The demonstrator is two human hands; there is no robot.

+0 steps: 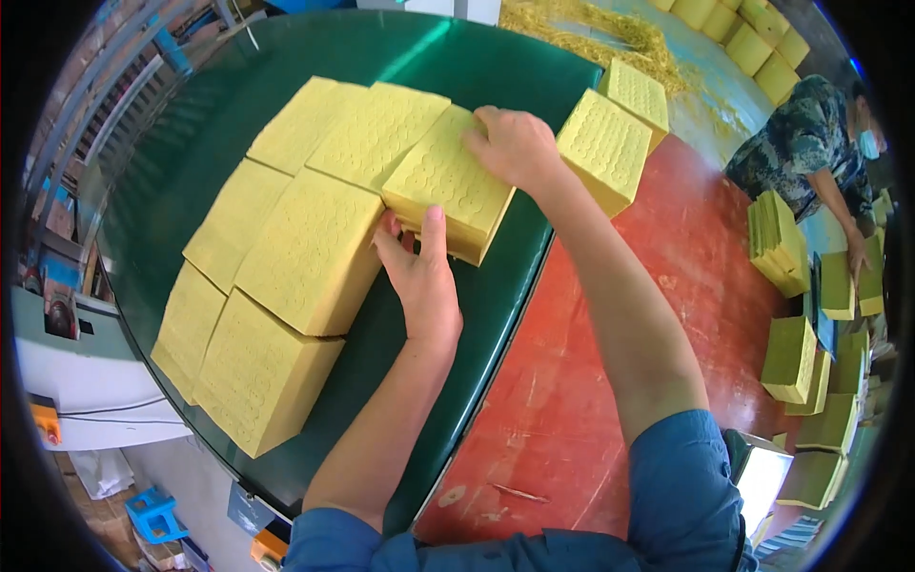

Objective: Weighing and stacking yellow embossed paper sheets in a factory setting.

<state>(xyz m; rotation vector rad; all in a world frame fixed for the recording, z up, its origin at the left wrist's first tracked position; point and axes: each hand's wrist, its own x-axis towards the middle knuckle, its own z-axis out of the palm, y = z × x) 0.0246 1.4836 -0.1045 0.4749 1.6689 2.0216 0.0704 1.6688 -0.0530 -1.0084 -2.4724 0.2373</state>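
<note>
A thick block of stacked yellow paper (446, 174), its top marked with rows of curved lines, sits between my two hands on a green surface. My right hand (519, 148) grips its far right edge, fingers curled against it. At its near left corner is my left hand (424, 281), thumb raised against the front side and fingers by the gap beside the neighbouring block. More yellow paper blocks (310, 248) lie close together to the left, in two rows. The undersides of my fingers are partly hidden.
The rounded green surface (496, 286) adjoins a red tabletop (572, 381). Two more paper blocks (602, 143) stand at their border. At the right, a co-worker (810, 143) in camouflage clothing handles other yellow stacks (839, 286). A blue stool (154, 515) is at lower left.
</note>
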